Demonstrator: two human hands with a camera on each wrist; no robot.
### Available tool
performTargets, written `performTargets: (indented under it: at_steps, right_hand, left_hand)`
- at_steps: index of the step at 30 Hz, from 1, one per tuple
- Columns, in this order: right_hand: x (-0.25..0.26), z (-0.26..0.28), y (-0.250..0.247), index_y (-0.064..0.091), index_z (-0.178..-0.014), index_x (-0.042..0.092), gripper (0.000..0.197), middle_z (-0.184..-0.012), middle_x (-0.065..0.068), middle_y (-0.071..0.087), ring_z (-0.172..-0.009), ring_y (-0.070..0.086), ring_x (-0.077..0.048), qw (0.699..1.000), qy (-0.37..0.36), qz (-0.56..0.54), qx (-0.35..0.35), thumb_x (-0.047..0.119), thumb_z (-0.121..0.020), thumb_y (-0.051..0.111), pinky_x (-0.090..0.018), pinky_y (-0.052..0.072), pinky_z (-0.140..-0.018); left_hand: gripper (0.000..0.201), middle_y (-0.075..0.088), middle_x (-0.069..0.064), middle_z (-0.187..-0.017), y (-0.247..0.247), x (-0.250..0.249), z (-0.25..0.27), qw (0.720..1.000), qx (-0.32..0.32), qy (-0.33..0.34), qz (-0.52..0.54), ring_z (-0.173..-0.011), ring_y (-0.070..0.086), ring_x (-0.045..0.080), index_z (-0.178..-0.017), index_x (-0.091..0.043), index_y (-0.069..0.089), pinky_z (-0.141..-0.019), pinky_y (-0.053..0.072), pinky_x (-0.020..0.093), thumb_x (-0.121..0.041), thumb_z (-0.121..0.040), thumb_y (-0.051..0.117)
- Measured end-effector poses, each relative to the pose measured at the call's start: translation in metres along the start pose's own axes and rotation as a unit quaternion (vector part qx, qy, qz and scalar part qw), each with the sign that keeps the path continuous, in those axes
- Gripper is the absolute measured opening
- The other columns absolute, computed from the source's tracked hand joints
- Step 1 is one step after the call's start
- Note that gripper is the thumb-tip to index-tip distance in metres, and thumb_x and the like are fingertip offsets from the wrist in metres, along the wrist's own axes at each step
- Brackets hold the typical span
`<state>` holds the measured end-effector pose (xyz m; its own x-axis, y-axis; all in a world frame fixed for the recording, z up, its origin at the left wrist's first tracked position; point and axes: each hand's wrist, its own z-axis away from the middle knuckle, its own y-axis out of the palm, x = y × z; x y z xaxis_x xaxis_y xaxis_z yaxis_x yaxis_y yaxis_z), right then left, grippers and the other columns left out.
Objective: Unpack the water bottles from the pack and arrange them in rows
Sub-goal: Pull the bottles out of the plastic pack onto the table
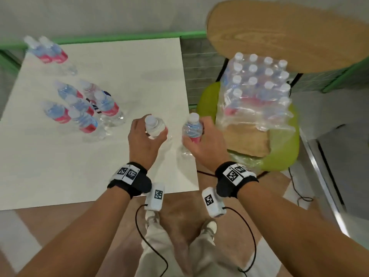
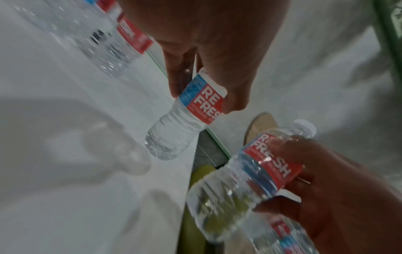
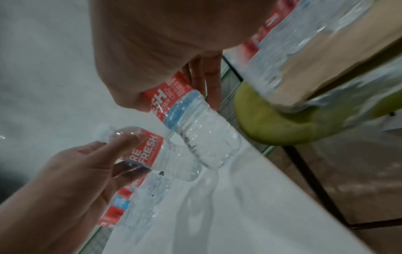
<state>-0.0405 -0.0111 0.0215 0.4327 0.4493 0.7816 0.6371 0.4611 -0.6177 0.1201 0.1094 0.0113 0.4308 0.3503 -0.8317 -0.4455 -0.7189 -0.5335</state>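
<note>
My left hand [image 1: 151,134] grips a clear water bottle [image 1: 154,124] with a red and blue label around its upper part, upright over the white table [image 1: 60,166] near its right side. My right hand [image 1: 194,136] grips a second bottle [image 1: 192,126] at the table's right edge. In the left wrist view, fingers and thumb of the left hand [image 2: 204,101] curl round the label of its bottle [image 2: 174,135]. In the right wrist view, the right hand [image 3: 174,103] wraps its bottle [image 3: 202,137]. The shrink-wrapped pack [image 1: 259,90] stands to the right, torn open at the front.
Several bottles [image 1: 79,104] stand grouped on the left half of the table, and two more [image 1: 46,49] at its far left corner. The pack sits on a green stool [image 1: 283,152] beside the table. A round wooden tabletop [image 1: 289,35] overhangs the pack. Cables trail on the floor.
</note>
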Motion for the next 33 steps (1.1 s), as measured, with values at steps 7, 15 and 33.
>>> performTargets:
  at_steps: [7,15,33]
  right_hand:
    - [0.05,-0.076,0.088,0.044,-0.114,0.029,0.046,-0.1,0.008,0.065,-0.089,0.065,-0.012,0.996,0.053,-0.076,0.016,0.038,-0.079,0.073,-0.038,0.057,-0.079]
    - [0.053,-0.142,0.129,0.045,-0.11,0.027,0.041,-0.093,0.007,0.064,-0.082,0.064,-0.017,0.996,0.083,-0.022,-0.005,0.031,-0.079,0.073,-0.04,0.056,-0.073]
    - [0.049,-0.196,0.163,0.039,-0.126,0.025,0.062,-0.105,0.006,0.059,-0.094,0.064,-0.018,0.992,0.086,-0.071,-0.052,0.022,-0.078,0.08,-0.036,0.056,-0.084]
  left_hand:
    - [0.064,0.055,0.005,-0.127,-0.031,0.064,-0.054,0.999,0.013,-0.04,0.0,-0.114,0.056,0.02,-0.135,-0.014,0.052,-0.097,0.05,0.045,-0.03,-0.079,0.079]
    - [0.057,0.052,0.008,-0.129,-0.016,0.081,-0.112,0.998,0.041,-0.011,-0.035,-0.119,0.049,0.019,-0.136,-0.01,0.048,-0.098,0.035,0.019,-0.029,-0.087,0.07]
    - [0.071,0.039,0.014,-0.145,0.001,0.091,-0.196,0.999,0.014,0.013,-0.037,-0.13,0.043,0.024,-0.149,-0.004,0.032,-0.105,0.031,0.021,-0.017,-0.088,0.066]
